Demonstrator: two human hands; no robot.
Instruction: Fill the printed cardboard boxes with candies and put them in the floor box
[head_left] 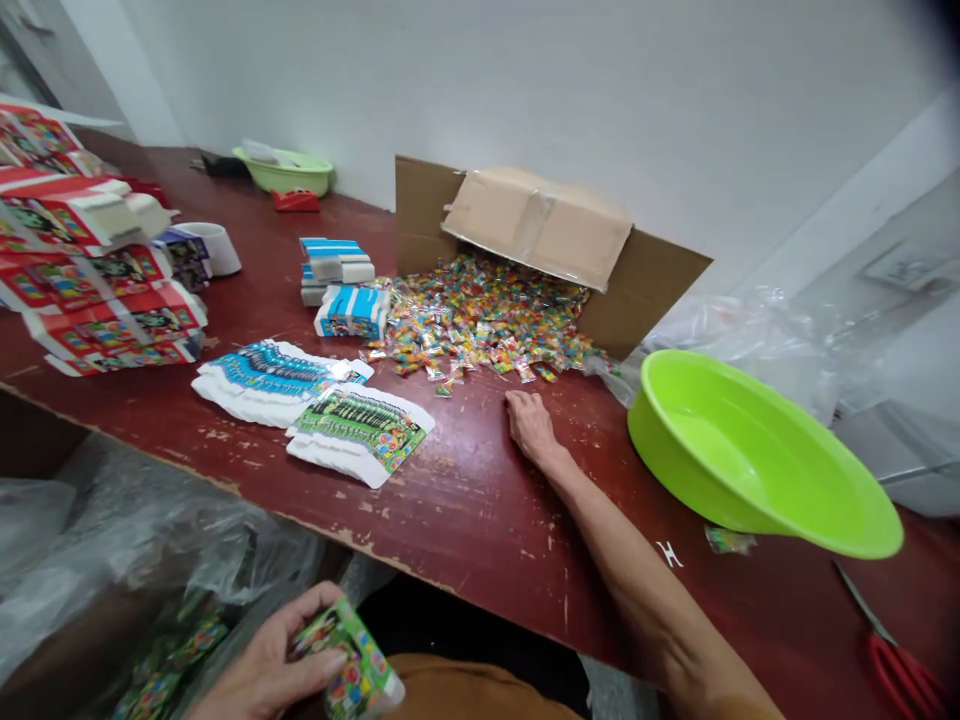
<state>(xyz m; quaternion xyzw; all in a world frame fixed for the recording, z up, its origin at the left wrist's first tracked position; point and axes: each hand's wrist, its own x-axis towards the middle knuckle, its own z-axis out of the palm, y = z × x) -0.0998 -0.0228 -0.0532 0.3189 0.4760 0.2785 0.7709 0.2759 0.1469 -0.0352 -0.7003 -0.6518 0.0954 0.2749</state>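
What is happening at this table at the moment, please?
A person's left hand holds a small green printed box below the table edge. The right hand is at the table, fingers curled, just in front of a heap of wrapped candies spilling from a cardboard box; whether it holds anything is unclear. Green flat cartons and blue flat cartons lie fanned nearby, and a lime-green basin stands to the right.

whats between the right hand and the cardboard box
In the head view, a heap of wrapped candies lies between the right hand and the cardboard box.
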